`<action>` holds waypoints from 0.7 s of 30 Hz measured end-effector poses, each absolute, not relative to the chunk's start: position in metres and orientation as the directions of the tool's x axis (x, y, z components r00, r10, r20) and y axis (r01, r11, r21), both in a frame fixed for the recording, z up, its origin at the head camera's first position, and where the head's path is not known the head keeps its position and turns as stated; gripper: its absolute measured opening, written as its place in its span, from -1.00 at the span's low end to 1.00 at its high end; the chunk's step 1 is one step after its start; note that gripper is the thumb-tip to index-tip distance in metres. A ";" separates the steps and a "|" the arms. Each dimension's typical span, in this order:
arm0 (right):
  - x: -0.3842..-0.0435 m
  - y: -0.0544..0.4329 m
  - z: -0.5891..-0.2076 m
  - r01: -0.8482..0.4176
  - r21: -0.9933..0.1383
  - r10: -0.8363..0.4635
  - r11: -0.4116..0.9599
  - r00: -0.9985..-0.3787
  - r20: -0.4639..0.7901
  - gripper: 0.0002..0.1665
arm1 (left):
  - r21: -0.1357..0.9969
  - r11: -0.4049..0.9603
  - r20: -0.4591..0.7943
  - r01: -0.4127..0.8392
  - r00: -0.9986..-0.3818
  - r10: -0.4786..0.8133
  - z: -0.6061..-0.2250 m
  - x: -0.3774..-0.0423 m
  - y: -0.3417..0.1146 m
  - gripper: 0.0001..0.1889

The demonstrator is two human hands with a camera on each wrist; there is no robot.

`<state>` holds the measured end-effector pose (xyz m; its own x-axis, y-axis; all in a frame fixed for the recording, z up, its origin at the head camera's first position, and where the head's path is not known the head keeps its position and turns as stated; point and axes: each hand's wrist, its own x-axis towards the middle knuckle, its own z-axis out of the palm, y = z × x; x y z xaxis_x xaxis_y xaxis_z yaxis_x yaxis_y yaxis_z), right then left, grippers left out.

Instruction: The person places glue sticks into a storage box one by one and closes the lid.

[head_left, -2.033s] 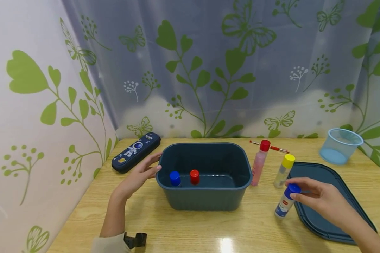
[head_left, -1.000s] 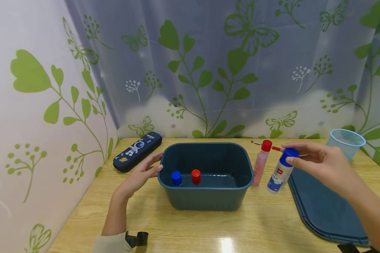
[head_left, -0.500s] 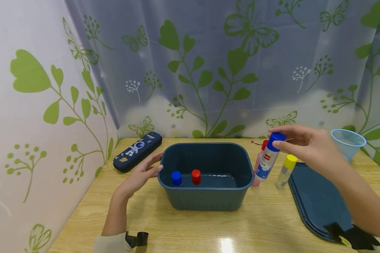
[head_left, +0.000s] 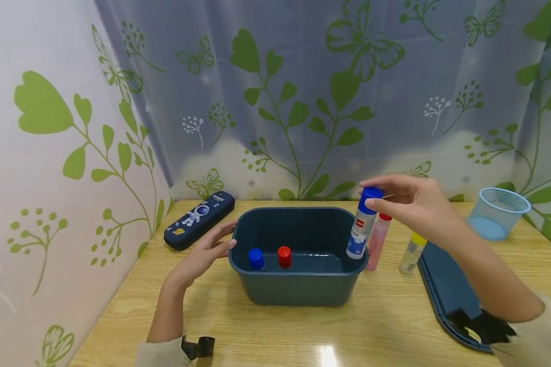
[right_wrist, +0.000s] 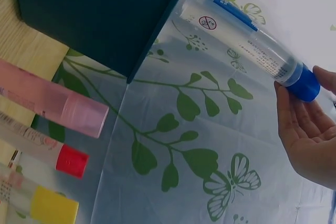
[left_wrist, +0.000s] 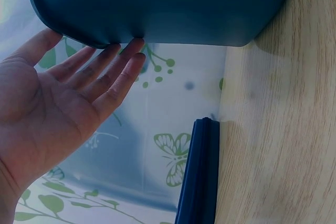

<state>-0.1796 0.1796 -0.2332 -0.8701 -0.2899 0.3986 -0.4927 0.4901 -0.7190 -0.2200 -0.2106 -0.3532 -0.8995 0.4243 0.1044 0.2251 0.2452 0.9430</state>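
A dark teal bin (head_left: 298, 290) stands on the table with a blue cap (head_left: 256, 259) and a red cap (head_left: 284, 256) showing inside. My left hand (head_left: 206, 250) rests its loosely extended fingers against the bin's left rim; the left wrist view shows the fingertips (left_wrist: 137, 44) at that edge. My right hand (head_left: 408, 201) pinches the blue cap of a clear-bodied glue bottle (head_left: 360, 232) between thumb and fingers. The bottle tilts slightly, its base overlapping the bin's right end in the head view. The right wrist view shows this glue bottle (right_wrist: 247, 38) raised beside the bin wall.
Right of the bin stand a pink bottle (head_left: 376, 247), a red-capped bottle (right_wrist: 71, 161) and a yellow-capped bottle (head_left: 412, 255). A dark lid (head_left: 445, 285) lies under my right forearm. A blue mesh basket (head_left: 496, 219) is at back right, a pencil case (head_left: 199, 220) at back left.
My right hand has lifted the blue-capped glue bottle from beside the lid and carried it leftward past the other bottles to the bin's right end. My left hand stays at the rim.
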 end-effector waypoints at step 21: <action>-0.199 0.139 -0.265 -0.469 -0.788 -0.390 0.399 -0.865 0.317 -0.61 | 0.942 0.245 0.109 0.230 -0.899 0.424 -0.353 -0.220 -0.210 -0.44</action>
<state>-0.1995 0.1386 -0.2649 -0.8647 -0.3898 0.3168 -0.4686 0.3987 -0.7883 -0.2201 -0.2103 -0.3527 -0.8992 0.4237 0.1090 0.2296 0.2449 0.9420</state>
